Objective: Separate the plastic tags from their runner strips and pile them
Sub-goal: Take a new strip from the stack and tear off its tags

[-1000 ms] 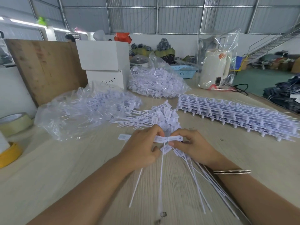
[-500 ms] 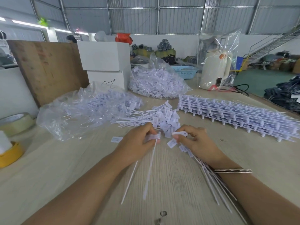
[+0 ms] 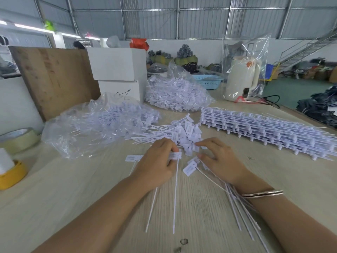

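Left hand (image 3: 157,162) pinching loose tags (image 3: 175,155), right hand (image 3: 218,160) seemingly gripping the remaining bunch (image 3: 190,168); best dropped squarely onto pile (image 3: 184,133).

bare forearms, metal bangle (image 3: 262,194)

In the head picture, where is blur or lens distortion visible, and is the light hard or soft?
Head view: wide-angle lens bends the roof beams and staircase; motion blur smears the hands, left and right; light is soft and even, with faint shadows on the table.
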Demonstrator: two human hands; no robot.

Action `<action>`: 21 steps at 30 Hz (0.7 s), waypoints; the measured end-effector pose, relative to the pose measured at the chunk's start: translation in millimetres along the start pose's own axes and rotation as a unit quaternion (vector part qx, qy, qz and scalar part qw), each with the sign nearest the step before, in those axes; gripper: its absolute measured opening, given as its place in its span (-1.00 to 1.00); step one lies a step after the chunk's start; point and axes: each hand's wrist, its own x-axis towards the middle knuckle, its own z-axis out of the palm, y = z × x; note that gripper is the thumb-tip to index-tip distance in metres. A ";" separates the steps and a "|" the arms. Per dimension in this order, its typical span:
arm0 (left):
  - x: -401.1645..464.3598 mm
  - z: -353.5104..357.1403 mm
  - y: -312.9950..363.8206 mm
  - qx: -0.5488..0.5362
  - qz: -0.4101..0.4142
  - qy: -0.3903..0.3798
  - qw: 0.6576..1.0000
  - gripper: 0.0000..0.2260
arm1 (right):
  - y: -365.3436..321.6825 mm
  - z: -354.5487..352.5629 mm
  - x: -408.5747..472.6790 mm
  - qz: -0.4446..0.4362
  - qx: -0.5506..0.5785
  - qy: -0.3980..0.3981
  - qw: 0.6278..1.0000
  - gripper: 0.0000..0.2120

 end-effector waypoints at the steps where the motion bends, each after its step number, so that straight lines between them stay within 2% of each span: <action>1: -0.2 0.2 -0.9 -0.001 -0.001 0.002 1.000 -0.83 | 0.4 0.3 -0.6 0.010 0.048 -0.045 0.998 -0.70; 2: -0.5 0.4 -1.2 -0.003 -0.003 0.003 1.000 -0.83 | -2.0 2.1 -1.1 0.012 0.088 -0.071 0.994 -0.69; 4: -0.8 2.4 -0.5 -0.011 -0.009 0.001 1.000 -0.80 | -11.0 6.3 -1.4 0.008 0.141 -0.063 0.988 -0.71; 8: 1.1 8.2 4.6 -0.022 -0.017 -0.004 1.000 -0.67 | -25.0 10.2 -0.8 -0.033 0.066 0.031 0.997 -0.78; 11: 0.0 10.4 11.0 -0.027 -0.010 -0.005 1.000 -0.63 | -24.4 12.8 -2.9 -0.009 0.042 -0.007 0.999 -0.83; 14: -2.2 5.4 14.4 -0.024 0.004 -0.021 0.999 -0.64 | -19.4 12.1 -1.8 -0.008 0.122 -0.009 0.992 -0.84; 16: -0.9 -1.2 11.7 -0.012 -0.028 -0.045 0.999 -0.68 | -15.3 9.1 -0.9 -0.012 0.176 0.003 0.984 -0.80; 19: 3.7 -7.6 4.5 0.003 -0.081 -0.086 0.993 -0.87 | -12.2 8.4 -0.2 -0.041 0.192 0.006 0.981 -0.80; 21: 5.1 -8.0 -0.1 -0.073 -0.127 -0.119 0.982 -0.73 | -11.4 9.7 -0.4 -0.052 0.179 0.009 0.982 -0.78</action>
